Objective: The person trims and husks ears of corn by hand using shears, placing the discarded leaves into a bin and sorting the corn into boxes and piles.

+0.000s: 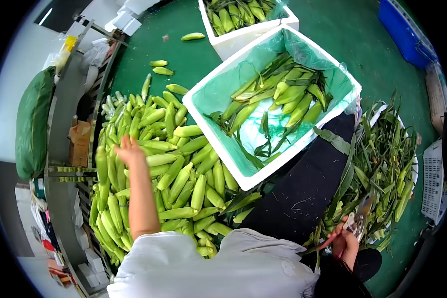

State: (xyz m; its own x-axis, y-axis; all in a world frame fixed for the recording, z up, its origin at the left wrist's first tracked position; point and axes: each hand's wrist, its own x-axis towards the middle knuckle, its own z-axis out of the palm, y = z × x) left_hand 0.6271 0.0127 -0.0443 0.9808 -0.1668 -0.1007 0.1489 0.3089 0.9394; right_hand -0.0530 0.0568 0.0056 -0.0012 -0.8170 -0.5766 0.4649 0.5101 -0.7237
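Note:
My left hand (pixel 129 152) is over a large pile of green corn ears in husks (pixel 183 184), its fingers apart and nothing visible between them. My right hand (pixel 343 242) is down at the lower right, closed around the handles of pruning shears (pixel 358 221). Their metal blades point up beside a heap of cut leaves and husk trimmings (pixel 382 159). In front of me a white foam box (pixel 273 180) with a green plastic liner contains several corn ears with long leaves (pixel 293 94).
Behind the lined box stands another foam box (pixel 253 37) of corn. A few loose ears (pixel 192 36) lie on the green floor (pixel 159 20). Metal shelving (pixel 64 119) and a full green sack (pixel 33 124) are at left. A blue crate (pixel 406 35) and a white basket (pixel 432 184) stand at right.

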